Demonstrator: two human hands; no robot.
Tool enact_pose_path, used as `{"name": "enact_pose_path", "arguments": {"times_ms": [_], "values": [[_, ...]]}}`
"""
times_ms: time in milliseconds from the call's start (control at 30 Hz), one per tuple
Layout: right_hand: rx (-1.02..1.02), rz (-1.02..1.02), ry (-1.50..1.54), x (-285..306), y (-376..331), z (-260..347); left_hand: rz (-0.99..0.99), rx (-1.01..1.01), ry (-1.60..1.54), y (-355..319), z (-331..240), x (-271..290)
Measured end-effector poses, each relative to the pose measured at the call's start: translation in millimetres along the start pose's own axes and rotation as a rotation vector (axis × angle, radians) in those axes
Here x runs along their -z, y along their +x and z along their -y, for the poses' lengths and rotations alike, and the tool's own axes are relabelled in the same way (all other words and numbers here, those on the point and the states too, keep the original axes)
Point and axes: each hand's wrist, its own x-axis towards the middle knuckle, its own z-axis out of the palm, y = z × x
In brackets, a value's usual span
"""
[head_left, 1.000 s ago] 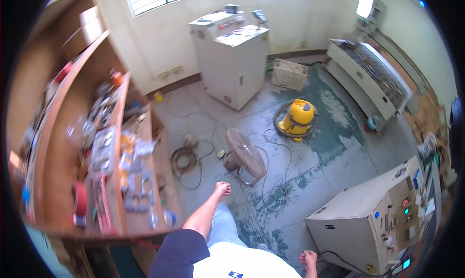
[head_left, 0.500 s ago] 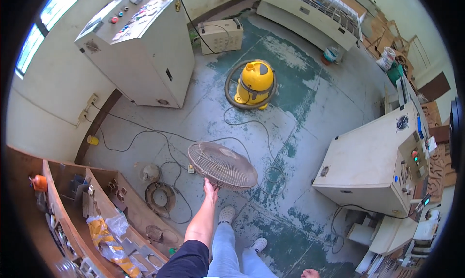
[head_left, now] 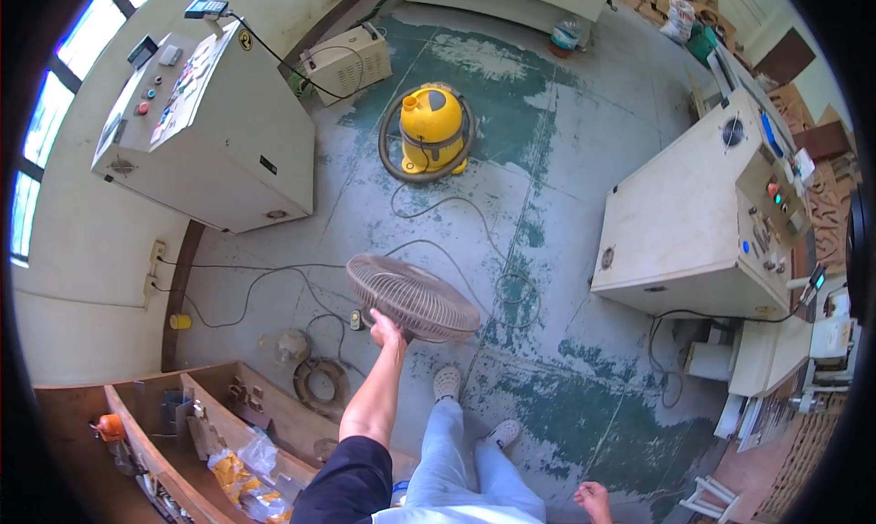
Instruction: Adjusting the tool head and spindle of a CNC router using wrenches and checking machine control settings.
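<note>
My left hand [head_left: 387, 329] grips an electric fan [head_left: 415, 296] at the near side of its round, dusty wire cage. The cage lies tilted, and whatever is beneath it is hidden. Bare at the lower right, my right hand [head_left: 593, 500] hangs with its fingers curled in and nothing visible in them. Beyond the fan stands a yellow vacuum cleaner [head_left: 432, 124] with a dark hose [head_left: 387, 145] looped around it. Grey cords run over the floor left of the fan, near a small socket block [head_left: 356, 320] and a round ring [head_left: 321, 383].
A white control cabinet [head_left: 224, 132] stands at the left, another [head_left: 689, 214] at the right. A partitioned wooden bin [head_left: 173, 378] with tools and plastic wrap is at the lower left. A beige box [head_left: 351, 65] and a bucket [head_left: 564, 37] are farther back. Loose cords cross the floor.
The view has shifted, so the vacuum cleaner sits farther left and the left cabinet lower. The fan stays in my left hand. More of my right hand shows.
</note>
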Motion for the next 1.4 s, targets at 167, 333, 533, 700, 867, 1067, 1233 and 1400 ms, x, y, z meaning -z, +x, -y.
{"name": "enact_pose_path", "arguments": {"times_ms": [167,333,533,700,867,1067,1233,1400], "values": [[-0.17,-0.005,0.064,-0.3,3.2,-53.0,0.099,-0.068,0.161,-21.9,-42.5,-14.1],[-0.194,0.018,0.108,-13.9,0.0,-45.2,0.059,-0.394,0.668,33.1,-59.0,12.4],[-0.225,0.015,0.079,-30.1,-8.6,-25.4,0.283,-0.35,0.934,23.6,-58.2,26.9],[-0.196,-0.013,0.096,-30.0,-17.0,-18.2,0.378,-0.392,1.061,48.7,-75.8,22.5],[-0.185,-0.007,0.061,-31.0,-23.8,-19.3,0.291,-0.56,1.207,65.6,-93.2,20.7],[-0.224,-0.012,0.011,-31.5,-27.1,-22.0,0.381,-0.406,1.114,72.0,-118.1,37.3],[-0.214,0.006,0.024,-35.4,-16.7,19.0,0.334,-0.411,0.897,89.2,-135.4,54.2],[-0.145,-0.112,0.143,-26.8,-22.9,32.8,0.171,-1.215,0.859,-9.7,-111.4,37.7]]}}
